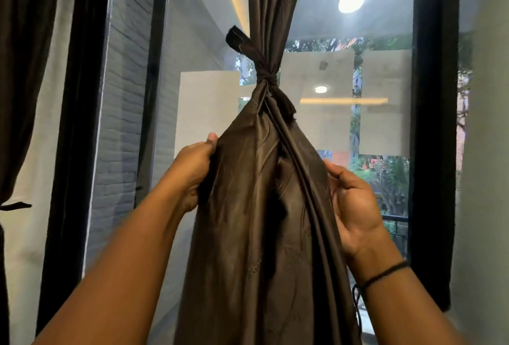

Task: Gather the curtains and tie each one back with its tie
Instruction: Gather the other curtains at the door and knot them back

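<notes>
Tie [266,78] knotted round curtain [256,207]; left hand [196,171] gripping its edge, fingers hidden; right hand [354,204] touching, grip unclear.
</notes>
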A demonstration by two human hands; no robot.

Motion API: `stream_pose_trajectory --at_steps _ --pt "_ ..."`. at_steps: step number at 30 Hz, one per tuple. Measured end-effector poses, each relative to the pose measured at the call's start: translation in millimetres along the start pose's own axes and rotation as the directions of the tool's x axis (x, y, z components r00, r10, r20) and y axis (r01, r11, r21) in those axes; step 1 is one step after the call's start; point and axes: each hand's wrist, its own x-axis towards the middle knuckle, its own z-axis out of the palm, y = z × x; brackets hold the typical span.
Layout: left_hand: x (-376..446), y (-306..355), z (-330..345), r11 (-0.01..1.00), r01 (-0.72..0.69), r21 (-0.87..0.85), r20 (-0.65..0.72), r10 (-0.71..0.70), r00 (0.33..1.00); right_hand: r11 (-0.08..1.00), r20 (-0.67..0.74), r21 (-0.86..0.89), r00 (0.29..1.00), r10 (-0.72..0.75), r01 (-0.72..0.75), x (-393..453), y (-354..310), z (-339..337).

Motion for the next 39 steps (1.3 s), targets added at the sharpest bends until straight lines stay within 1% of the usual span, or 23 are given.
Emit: stream_pose_trajectory --at_steps 2,4,7,9,11,13,14,15,16,18,19,20,21,22,23,25,27,29,33,35,37,38,39 --pt "-9 -7 7 0.996 -0.031 -0.082 0.185 0.046 0.982 0.971 -0.038 -0.221 0.996 0.081 -0.087 5 10 6" --pt "-25 -15 15 0.989 -0.1 -0.113 0.334 0.132 0.933 0.872 -0.113 -0.485 0.993 0.022 -0.075 11 22 12" --pt "-24 -29 15 0.95 -0.312 -0.007 0.237 0.305 0.922 0.679 -0.148 -0.734 0.978 -0.149 -0.007 24 32 15" --pt "-9 -33 3 0.925 -0.37 0.09 0.153 0.354 0.923 0.667 -0.178 -0.745 0.965 -0.192 -0.004 32 35 17" --pt "9 -34 -13 0.883 -0.431 0.189 0.073 0.425 0.902 0.771 -0.235 -0.637 0.953 -0.189 -0.004 38 35 17" --pt "28 -32 -31 0.756 -0.533 0.38 0.046 0.56 0.827 0.831 -0.285 -0.556 0.933 -0.22 0.026 41 28 15" --pt "40 -32 -41 0.684 -0.578 0.446 0.061 0.621 0.782 0.812 -0.302 -0.58 0.91 -0.282 0.059 42 21 13" --pt "49 -30 -49 0.624 -0.615 0.482 0.082 0.667 0.74 0.744 -0.314 -0.662 0.867 -0.387 0.092 43 11 11" --pt "60 -28 -56 0.581 -0.64 0.502 0.103 0.695 0.712 0.607 -0.304 -0.788 0.792 -0.53 0.104 45 1 8" --pt "75 -23 -63 0.524 -0.654 0.545 0.126 0.72 0.682 0.199 -0.148 -0.98 0.579 -0.802 0.025 48 -16 8" --pt "80 -21 -63 0.503 -0.654 0.565 0.129 0.728 0.673 0.028 -0.043 -0.999 0.48 -0.876 -0.038 51 -18 10" --pt "82 -21 -62 0.493 -0.652 0.577 0.128 0.734 0.667 -0.068 0.034 -0.995 0.418 -0.908 -0.066 52 -14 15" --pt "83 -24 -60 0.51 -0.652 0.562 0.126 0.726 0.676 -0.087 0.053 -0.994 0.406 -0.912 -0.065 52 -5 20" --pt "80 -30 -56 0.559 -0.651 0.513 0.13 0.7 0.703 -0.026 0.004 -0.999 0.45 -0.893 -0.042 54 9 21" --pt "75 -38 -51 0.628 -0.648 0.43 0.151 0.658 0.738 0.089 -0.084 -0.996 0.549 -0.832 -0.017 53 24 22" --pt "61 -58 -39 0.745 -0.61 0.269 0.255 0.555 0.792 0.318 -0.209 -0.948 0.799 -0.564 -0.024 50 56 21" --pt "55 -82 -25 0.809 -0.546 0.219 0.334 0.464 0.821 0.388 -0.218 -0.92 0.905 -0.366 -0.065 52 83 9" --pt "55 -104 -18 0.826 -0.507 0.245 0.322 0.424 0.846 0.303 -0.194 -0.951 0.893 -0.405 -0.07 55 97 -13" --pt "80 -122 -36 0.629 -0.598 0.497 0.207 0.583 0.786 0.015 -0.204 -0.965 0.72 -0.664 -0.26 44 68 -44" --pt "93 -116 -45 0.589 -0.598 0.543 0.194 0.605 0.772 -0.134 -0.135 -0.922 0.624 -0.769 -0.364 37 46 -49" --pt "96 -116 -39 0.596 -0.575 0.56 0.185 0.587 0.788 -0.14 -0.104 -0.912 0.548 -0.83 -0.385 40 46 -53" --pt "91 -119 -29 0.633 -0.549 0.546 0.176 0.554 0.814 -0.123 -0.121 -0.921 0.573 -0.81 -0.369 45 55 -55" --pt "85 -127 -18 0.693 -0.505 0.515 0.161 0.501 0.851 -0.127 -0.137 -0.931 0.65 -0.748 -0.342 49 70 -60"
